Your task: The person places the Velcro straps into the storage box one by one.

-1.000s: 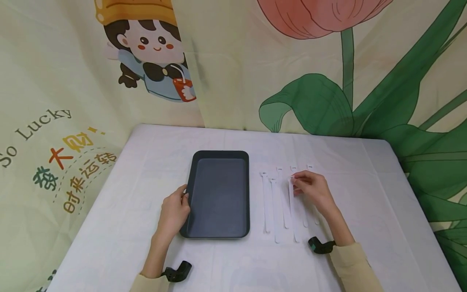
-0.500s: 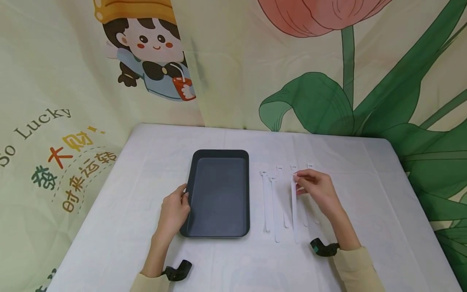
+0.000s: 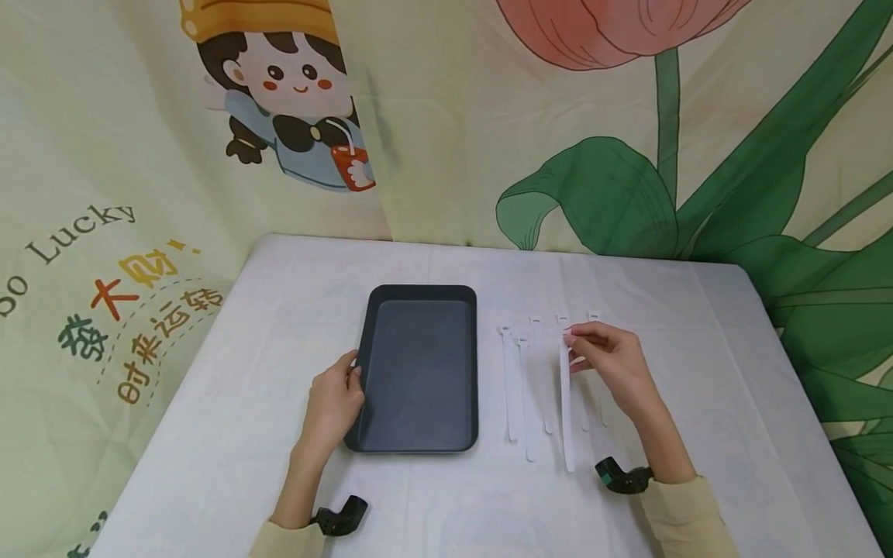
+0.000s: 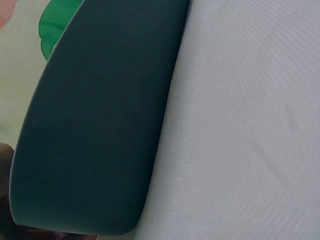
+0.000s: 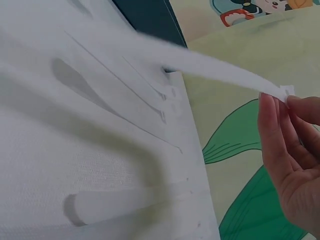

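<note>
White strip [image 3: 566, 411], slender: one end was pinched between the thumb and fingertips of the right hand [image 3: 615, 368], nearly closed upon it; located to the right of the dark tray [image 3: 418, 376]. Head view: strip looked almost straight. Right wrist view: strip bowed in an arc, its held end raised clear of the desk [image 3: 488, 504], with a small squarish head at the pinch. Further strips [image 3: 508, 395], white, several: lay lengthwise on the desk, some partly behind the right hand. Left hand [image 3: 333, 404]: gripped the tray's left rim, some fingers hidden. Left wrist view: showed the tray's smooth outer wall, which the head view did not; most of the left hand fell outside.
</note>
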Motion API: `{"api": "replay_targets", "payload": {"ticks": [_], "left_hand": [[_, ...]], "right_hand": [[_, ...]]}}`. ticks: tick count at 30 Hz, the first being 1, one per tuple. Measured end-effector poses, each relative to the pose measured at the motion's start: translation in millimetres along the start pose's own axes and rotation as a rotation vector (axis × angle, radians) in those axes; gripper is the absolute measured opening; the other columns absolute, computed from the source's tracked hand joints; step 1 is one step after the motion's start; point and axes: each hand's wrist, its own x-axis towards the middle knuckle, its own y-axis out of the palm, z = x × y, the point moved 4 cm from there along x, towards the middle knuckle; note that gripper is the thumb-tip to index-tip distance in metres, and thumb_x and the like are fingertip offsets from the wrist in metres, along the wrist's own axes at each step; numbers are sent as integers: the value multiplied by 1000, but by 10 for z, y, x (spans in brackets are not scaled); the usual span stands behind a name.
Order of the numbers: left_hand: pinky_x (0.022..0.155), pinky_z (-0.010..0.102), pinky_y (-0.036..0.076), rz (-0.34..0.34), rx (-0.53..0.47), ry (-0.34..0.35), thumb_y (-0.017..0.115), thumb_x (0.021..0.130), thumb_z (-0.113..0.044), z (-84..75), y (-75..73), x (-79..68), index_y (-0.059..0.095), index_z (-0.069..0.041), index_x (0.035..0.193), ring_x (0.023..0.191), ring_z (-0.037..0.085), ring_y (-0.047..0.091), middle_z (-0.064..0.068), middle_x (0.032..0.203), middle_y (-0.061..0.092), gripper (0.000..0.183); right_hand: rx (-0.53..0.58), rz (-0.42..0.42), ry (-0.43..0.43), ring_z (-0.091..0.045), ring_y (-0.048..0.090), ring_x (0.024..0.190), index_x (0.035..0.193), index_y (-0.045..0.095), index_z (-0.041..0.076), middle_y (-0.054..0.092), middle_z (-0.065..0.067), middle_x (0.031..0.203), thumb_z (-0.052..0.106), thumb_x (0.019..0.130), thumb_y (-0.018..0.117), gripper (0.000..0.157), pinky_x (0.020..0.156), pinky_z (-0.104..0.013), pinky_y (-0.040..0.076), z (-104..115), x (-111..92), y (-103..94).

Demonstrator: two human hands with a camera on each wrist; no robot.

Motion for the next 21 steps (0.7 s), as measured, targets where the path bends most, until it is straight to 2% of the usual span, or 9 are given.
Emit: {"api": "replay_targets", "payload": {"ticks": [6, 13, 21], "left_hand": [[65, 40, 52, -5, -2, 7, 51, 102, -1, 6, -5, 3, 56, 11, 138, 78, 30, 65, 29, 103, 72, 39], [69, 45, 53, -6, -2, 2, 50, 102, -2, 16, -10, 9, 56, 10, 138, 81, 33, 67, 30, 105, 72, 39], [71, 47, 54, 9, -9, -3, 49, 103, -2, 3, -6, 7, 56, 11, 139, 83, 34, 68, 31, 107, 71, 39]], "right_hand": [[33, 9, -31, -25, 70, 84, 120, 68, -4, 69, -22, 105, 23, 100, 69, 34, 75, -37, 62, 75, -30, -4], [57, 22, -55, -20, 70, 82, 120, 70, -4, 67, -22, 107, 23, 99, 70, 34, 74, -36, 62, 147, -20, 47], [78, 37, -54, -22, 70, 82, 119, 69, -5, 69, -22, 106, 24, 99, 71, 35, 73, -36, 62, 232, 33, 173]]}}
